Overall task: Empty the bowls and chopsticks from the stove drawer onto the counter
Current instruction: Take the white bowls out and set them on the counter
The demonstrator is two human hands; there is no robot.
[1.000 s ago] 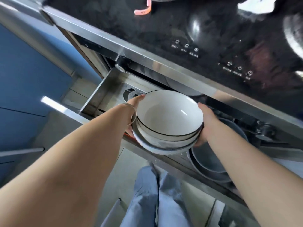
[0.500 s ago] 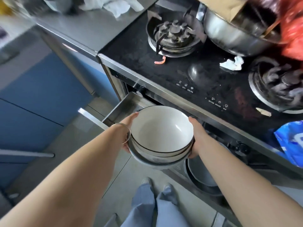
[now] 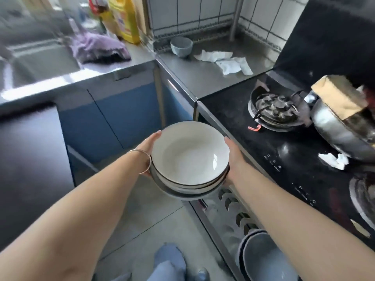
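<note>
A stack of white bowls with dark rims (image 3: 189, 157) is held in the air in front of the stove's left corner. My left hand (image 3: 146, 148) grips the stack's left side, a bangle on the wrist. On the right side, my right hand (image 3: 231, 159) grips the rim. The open stove drawer (image 3: 227, 218) lies below, with grey-blue bowls (image 3: 263, 258) still inside at the lower right. The steel counter (image 3: 194, 78) lies beyond the stack, left of the stove. No chopsticks are visible.
On the counter stand a small grey bowl (image 3: 181, 46) and crumpled paper towels (image 3: 227, 61). The black stove (image 3: 284, 142) carries a burner (image 3: 274, 108) and a steel wok (image 3: 341, 130). A sink (image 3: 36, 57), purple cloth (image 3: 99, 47) and yellow bottle (image 3: 125, 19) sit at the left.
Both hands have lifted the bowl stack out of the drawer and up to stove height. The view has swung up and left, bringing the counter and sink into sight.
</note>
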